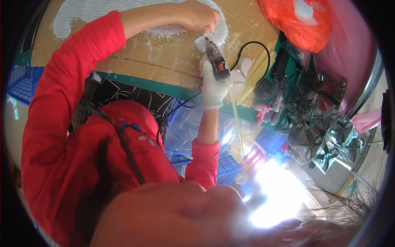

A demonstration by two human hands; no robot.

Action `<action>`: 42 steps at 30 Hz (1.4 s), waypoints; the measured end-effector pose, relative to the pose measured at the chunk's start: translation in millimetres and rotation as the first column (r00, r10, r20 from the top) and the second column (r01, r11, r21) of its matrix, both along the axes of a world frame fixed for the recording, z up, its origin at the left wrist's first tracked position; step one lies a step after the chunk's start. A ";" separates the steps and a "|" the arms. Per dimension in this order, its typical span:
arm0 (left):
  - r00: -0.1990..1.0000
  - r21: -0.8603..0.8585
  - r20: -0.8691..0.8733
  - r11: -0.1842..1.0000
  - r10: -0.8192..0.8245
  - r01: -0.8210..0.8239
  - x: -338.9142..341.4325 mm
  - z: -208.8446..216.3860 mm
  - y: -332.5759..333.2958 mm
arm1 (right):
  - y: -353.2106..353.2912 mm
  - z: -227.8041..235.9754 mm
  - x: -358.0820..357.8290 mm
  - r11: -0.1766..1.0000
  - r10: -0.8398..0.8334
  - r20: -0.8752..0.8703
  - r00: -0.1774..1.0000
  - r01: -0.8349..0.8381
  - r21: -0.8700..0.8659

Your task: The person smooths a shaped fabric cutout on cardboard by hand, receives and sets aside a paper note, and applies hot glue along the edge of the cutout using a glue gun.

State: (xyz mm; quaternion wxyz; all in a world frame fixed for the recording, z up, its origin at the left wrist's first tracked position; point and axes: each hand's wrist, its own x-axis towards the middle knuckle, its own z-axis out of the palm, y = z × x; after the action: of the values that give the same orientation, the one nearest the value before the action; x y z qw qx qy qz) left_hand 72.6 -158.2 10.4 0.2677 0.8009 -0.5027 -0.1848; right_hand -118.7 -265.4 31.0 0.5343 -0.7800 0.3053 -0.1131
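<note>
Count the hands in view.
2: the bare left hand at the top, over the white fabric, and the gloved right hand below it, holding a dark glue gun.

fabric: white, ribbed | glue gun: black, orange | cardboard: tan

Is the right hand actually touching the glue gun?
Touching. The head view shows the white-gloved right hand gripping the glue gun, with no gap between them.
</note>
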 end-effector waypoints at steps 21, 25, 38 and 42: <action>0.999 -0.063 -0.036 0.997 0.041 -0.044 4.6 -7.1 -5.8 | -10.2 -15.7 -0.3 0.996 -0.008 -0.081 0.997 0.001 -0.088; 0.998 -0.061 -0.049 0.997 0.041 -0.044 5.1 -4.1 -7.1 | -6.5 -13.7 3.3 0.998 -0.005 -0.091 0.996 -0.001 -0.069; 0.997 -0.131 -0.052 0.990 0.052 -0.059 4.8 -14.8 -5.7 | 4.1 1.6 -1.1 0.994 -0.059 -0.070 0.996 0.052 -0.098; 0.997 -0.128 -0.056 0.990 0.055 -0.062 3.3 -12.3 -5.8 | -2.1 -6.0 2.1 0.976 -0.018 -0.086 0.996 -0.001 -0.217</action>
State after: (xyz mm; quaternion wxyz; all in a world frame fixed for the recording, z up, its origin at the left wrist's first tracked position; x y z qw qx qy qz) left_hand 75.9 -163.9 -1.9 0.3372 0.7912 -0.4829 -0.1647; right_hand -116.6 -267.6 25.0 0.4316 -0.8366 0.3176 -0.1140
